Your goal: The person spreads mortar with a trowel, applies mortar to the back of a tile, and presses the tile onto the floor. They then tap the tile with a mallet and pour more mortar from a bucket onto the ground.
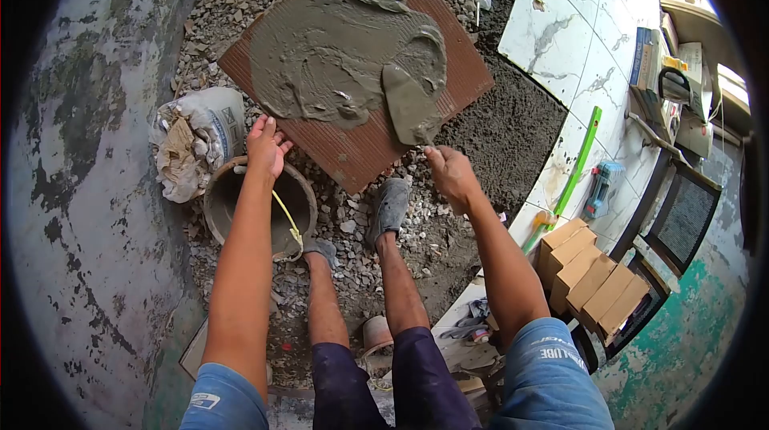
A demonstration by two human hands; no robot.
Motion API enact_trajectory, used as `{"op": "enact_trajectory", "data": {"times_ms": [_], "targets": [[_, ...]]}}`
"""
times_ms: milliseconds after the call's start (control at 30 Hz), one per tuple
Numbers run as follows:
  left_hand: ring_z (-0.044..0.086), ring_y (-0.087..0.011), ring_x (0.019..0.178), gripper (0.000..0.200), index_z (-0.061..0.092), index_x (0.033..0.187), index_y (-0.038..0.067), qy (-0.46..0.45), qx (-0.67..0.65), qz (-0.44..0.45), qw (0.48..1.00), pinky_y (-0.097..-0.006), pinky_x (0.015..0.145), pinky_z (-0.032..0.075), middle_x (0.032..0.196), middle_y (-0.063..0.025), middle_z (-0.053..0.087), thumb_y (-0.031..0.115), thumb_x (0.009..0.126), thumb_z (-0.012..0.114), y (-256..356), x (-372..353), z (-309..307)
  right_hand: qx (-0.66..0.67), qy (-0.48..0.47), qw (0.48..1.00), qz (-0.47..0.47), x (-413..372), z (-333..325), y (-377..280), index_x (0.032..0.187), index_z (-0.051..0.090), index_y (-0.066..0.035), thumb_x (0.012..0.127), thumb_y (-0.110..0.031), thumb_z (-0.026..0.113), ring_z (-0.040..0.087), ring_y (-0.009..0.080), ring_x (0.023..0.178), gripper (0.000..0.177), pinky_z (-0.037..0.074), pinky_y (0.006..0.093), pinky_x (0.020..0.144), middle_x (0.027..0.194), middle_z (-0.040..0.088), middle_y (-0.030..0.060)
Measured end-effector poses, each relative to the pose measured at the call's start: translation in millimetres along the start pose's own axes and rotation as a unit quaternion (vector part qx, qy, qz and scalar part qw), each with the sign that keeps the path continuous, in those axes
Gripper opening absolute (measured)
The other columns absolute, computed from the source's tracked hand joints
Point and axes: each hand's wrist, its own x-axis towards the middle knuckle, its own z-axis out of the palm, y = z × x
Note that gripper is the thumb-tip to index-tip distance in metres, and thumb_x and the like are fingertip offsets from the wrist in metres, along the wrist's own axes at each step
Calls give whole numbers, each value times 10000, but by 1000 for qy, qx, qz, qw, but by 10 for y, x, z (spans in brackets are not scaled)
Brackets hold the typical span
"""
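Note:
A large tile (352, 162) with its brown ribbed underside up lies on the rubble, coated over much of its face with wet grey mortar (320, 54). My right hand (454, 178) is closed round the handle of a trowel (408, 106). The trowel's mortar-smeared blade lies on the mortar near the tile's lower right edge. At the tile's lower left edge is my left hand (268, 148), half curled with fingers apart, its fingertips at or touching the edge. Below that hand stands a bucket (308, 202) with a pale cord on its rim.
A torn cement bag (216, 114) sits left of the bucket, near the wall. Dark mortar bed (521, 110) borders laid white tiles (553, 22) at right. A green level (581, 158), cardboard boxes (589, 274) and a shelf lie further right. My feet stand on rubble.

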Motion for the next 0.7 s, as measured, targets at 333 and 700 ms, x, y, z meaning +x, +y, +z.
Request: {"op": "enact_trajectory", "data": {"times_ms": [333,700], "targets": [[572,-182,870,167,506,1136,138,-1,10,10,1000,-409,740,497,1022,-23,601,206,984,512,-35,60,-78,-280,56,953,-101,818,-1130,-743,988,646,-12,942,-517,466,640,335,827,538,492,435,783,843,650,214],[492,-117,731,165,509,1130,155,38,4,10,999,-379,708,473,920,19,567,200,973,534,40,-77,103,-129,-83,988,-17,623,-853,-1094,854,575,-35,976,-498,424,527,124,538,502,481,314,495,634,524,30]]}}
